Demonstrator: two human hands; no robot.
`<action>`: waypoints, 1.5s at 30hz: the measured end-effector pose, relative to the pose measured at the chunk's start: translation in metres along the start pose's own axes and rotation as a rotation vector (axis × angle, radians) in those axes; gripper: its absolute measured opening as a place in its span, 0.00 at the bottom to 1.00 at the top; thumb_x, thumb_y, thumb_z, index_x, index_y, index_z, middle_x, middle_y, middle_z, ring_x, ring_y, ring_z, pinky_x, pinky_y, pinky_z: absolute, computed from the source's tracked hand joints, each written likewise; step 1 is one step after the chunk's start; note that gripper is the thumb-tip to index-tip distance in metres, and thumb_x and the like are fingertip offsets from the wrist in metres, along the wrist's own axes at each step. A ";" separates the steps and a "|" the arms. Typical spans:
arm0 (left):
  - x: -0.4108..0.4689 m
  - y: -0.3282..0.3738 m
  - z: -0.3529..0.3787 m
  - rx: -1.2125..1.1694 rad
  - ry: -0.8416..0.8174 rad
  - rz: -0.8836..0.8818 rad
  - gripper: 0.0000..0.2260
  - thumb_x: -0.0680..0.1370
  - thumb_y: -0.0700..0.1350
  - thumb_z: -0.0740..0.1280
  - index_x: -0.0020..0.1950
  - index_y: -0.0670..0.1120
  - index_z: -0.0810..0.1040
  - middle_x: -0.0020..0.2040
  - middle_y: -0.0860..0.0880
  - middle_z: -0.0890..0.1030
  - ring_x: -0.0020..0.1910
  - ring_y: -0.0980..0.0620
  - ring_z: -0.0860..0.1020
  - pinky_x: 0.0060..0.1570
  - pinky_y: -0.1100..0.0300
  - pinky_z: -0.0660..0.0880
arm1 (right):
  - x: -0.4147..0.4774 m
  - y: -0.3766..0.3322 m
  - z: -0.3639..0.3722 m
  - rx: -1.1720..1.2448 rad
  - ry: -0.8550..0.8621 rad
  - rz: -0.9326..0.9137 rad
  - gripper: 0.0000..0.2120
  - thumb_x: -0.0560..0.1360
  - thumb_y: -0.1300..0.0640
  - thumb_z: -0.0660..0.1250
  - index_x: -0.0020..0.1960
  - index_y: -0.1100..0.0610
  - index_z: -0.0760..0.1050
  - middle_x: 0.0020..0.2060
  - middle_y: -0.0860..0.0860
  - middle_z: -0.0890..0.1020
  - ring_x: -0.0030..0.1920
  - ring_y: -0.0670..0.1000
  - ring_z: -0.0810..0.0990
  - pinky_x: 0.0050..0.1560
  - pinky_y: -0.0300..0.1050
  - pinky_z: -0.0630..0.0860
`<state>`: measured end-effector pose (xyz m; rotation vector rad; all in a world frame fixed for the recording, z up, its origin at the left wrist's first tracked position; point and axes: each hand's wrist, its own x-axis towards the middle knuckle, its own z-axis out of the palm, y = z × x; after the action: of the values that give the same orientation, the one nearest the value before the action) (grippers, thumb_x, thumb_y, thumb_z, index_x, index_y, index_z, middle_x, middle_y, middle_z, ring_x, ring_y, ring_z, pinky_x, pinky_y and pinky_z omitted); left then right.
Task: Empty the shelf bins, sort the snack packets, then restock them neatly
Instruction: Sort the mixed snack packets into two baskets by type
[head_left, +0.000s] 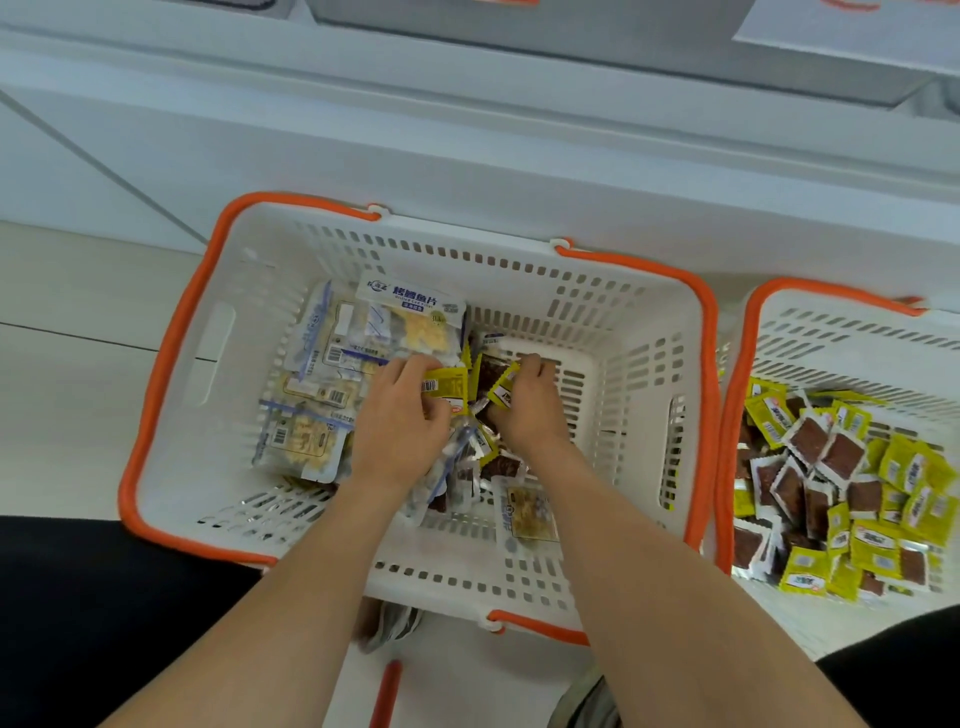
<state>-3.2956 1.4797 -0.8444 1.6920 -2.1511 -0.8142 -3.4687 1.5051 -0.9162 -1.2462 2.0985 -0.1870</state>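
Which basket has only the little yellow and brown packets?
The right-hand basket, partly cut off at the edge. It holds only small packets; the middle basket also holds big pale packs.

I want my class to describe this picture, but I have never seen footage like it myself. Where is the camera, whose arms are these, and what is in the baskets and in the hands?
There is one picture, taken by a wide-angle camera worn on a person's head and looking down at their own bare arms. No machine is involved. A white basket with an orange rim stands on the floor in front of them. On its left side lie larger blue-and-white packets, and mixed small packets are jumbled in the middle. The left hand grips a small yellow packet. The right hand pinches a second yellow packet. To the right, a second basket holds a heap of yellow and brown packets.
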 end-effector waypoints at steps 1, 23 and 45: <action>0.000 0.001 -0.001 -0.007 -0.003 -0.006 0.16 0.77 0.40 0.67 0.65 0.48 0.77 0.57 0.51 0.78 0.54 0.50 0.75 0.46 0.48 0.79 | -0.002 0.002 -0.001 0.016 0.025 0.004 0.32 0.74 0.56 0.78 0.67 0.62 0.63 0.63 0.62 0.71 0.56 0.65 0.77 0.50 0.57 0.76; -0.010 0.011 0.002 0.033 -0.079 0.197 0.17 0.78 0.34 0.66 0.67 0.45 0.78 0.58 0.47 0.80 0.57 0.46 0.75 0.55 0.51 0.76 | -0.021 0.030 0.000 -0.250 -0.012 -0.128 0.16 0.81 0.52 0.70 0.67 0.50 0.71 0.68 0.59 0.69 0.64 0.69 0.71 0.57 0.60 0.75; 0.001 0.099 -0.020 -0.716 -0.229 -0.365 0.14 0.79 0.40 0.71 0.63 0.53 0.81 0.56 0.51 0.86 0.54 0.51 0.85 0.56 0.45 0.83 | -0.089 -0.015 -0.139 1.276 -0.255 0.202 0.21 0.80 0.39 0.69 0.65 0.53 0.81 0.56 0.58 0.86 0.53 0.60 0.87 0.54 0.63 0.84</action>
<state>-3.3632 1.4889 -0.7699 1.6404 -1.3841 -1.6977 -3.5164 1.5409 -0.7620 -0.2489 1.3594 -1.0115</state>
